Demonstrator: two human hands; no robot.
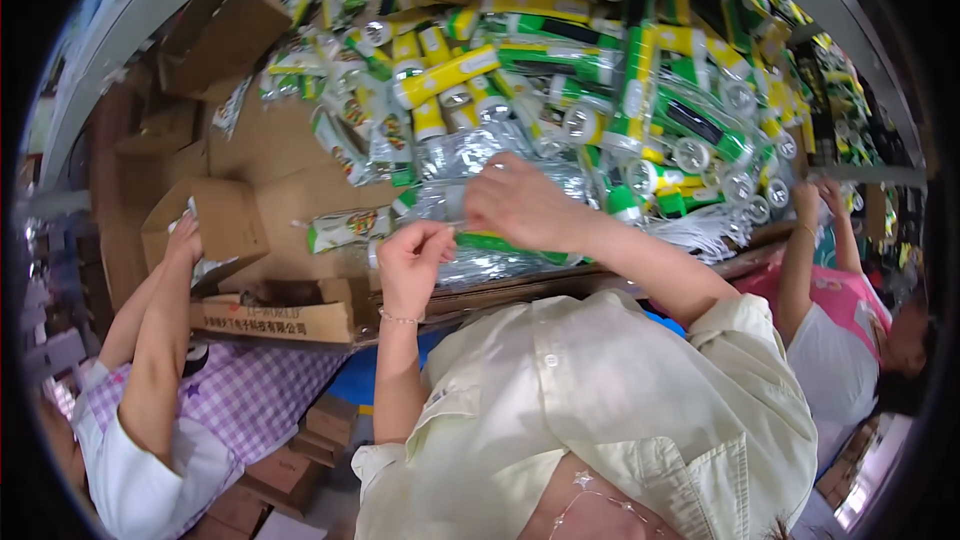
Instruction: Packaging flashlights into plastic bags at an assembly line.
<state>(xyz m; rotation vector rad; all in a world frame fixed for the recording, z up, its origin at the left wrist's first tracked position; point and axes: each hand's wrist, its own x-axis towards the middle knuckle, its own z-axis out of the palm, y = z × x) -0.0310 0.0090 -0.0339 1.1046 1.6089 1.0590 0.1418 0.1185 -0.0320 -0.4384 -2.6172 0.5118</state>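
My left hand (414,258) is closed in a pinch at the near edge of the work surface. Just beside it, my right hand (522,204) is also closed, its fingers curled over the clear plastic bags (490,262). A thin pale strip runs between the two hands; I cannot make out what it is. Below them a green and yellow item shows through the plastic. Beyond my hands lies a heap of green and yellow flashlights (450,75) with clear lens ends, several in clear bags. To the left is a printed green and white packet (350,229).
At left, a co-worker's hands reach into an open cardboard box (228,224). Another co-worker's hands (818,196) are at far right. A bundle of white cables (690,232) lies right of my right arm. A cardboard flap (270,320) borders the near left edge.
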